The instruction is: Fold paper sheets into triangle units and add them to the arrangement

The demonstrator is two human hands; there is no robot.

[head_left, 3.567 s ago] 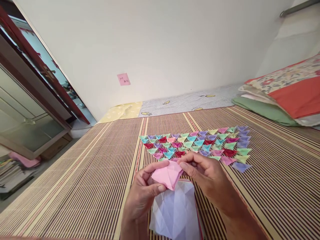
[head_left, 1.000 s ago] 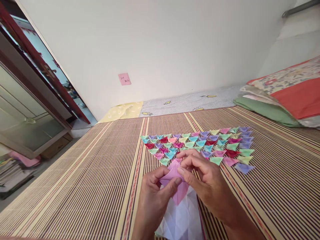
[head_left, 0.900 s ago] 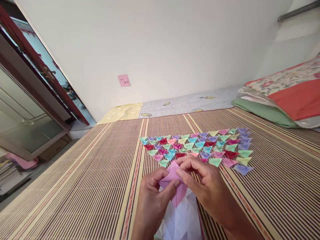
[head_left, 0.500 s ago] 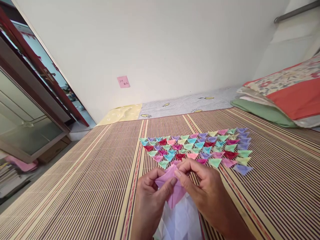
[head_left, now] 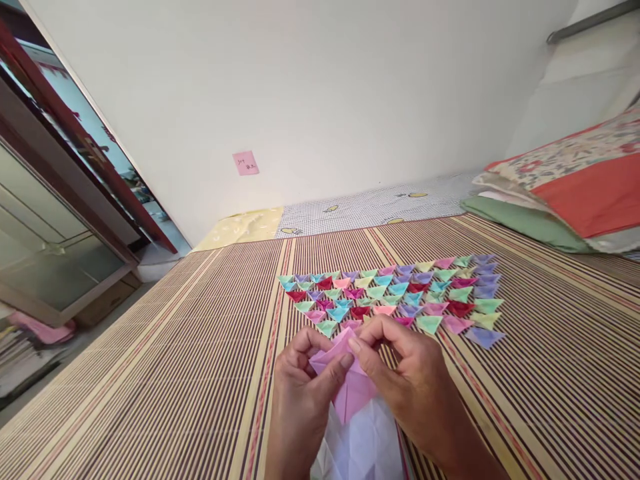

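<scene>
Fingertips of the left hand [head_left: 304, 385] pinch the left side of a pink folded paper [head_left: 353, 395], which I see at lower centre of the frame; the right hand [head_left: 407, 368] grips it near the top, thumb on its face. On my distant feed, a pale creased sheet [head_left: 364, 440] shows at bottom centre, and small folded papers [head_left: 429, 325] stand in rows right of centre on the striped mat [head_left: 175, 347].

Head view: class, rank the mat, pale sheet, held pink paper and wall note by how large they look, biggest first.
1. Mat
2. Pale sheet
3. Held pink paper
4. Wall note
Items 2 and 3 are partly hidden; they are ranked by what shows.
</scene>
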